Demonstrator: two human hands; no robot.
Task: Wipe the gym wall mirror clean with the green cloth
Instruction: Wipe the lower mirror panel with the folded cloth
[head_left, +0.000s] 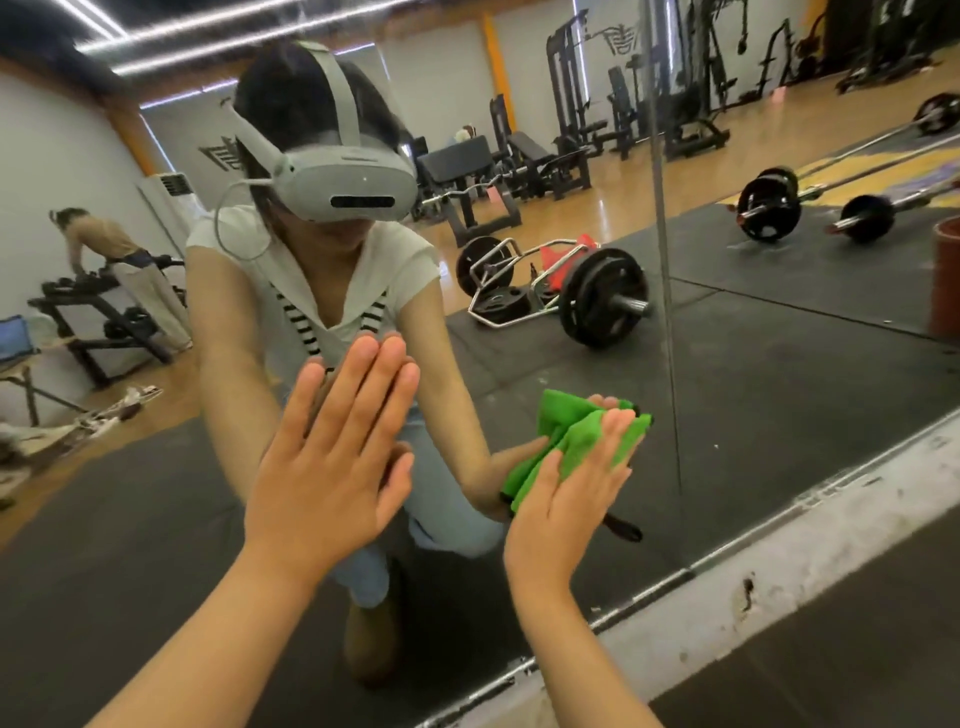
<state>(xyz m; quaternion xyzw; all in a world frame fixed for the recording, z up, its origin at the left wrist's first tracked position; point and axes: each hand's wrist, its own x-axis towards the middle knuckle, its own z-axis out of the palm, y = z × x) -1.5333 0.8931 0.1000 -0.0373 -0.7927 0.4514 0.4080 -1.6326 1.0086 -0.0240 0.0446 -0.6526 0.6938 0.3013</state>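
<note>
Low on the mirror (779, 364), just above its bottom edge, the green cloth (582, 436) lies bunched against the glass under the right hand (566, 499). That hand does not clutch it: the fingers are straight and flat, pressing the fabric to the surface, with the thumb laid along the cloth's lower fold. A black handle-like piece (621, 530) sticks out beneath the palm; what it is cannot be told. To the left, the left hand (332, 457) rests bare and flat on the glass, fingers together, holding nothing.

The likely trouble is that bare palm: skin on glass probably leaves a print, so that patch would need wiping too. Because the cloth is only pinned by pressure, a fast stroke could let it slip or roll from under the fingers. Folded as thickly as it is, it may also skip streaks near the vertical seam (667, 312) and along the metal edge strip (779, 525).
</note>
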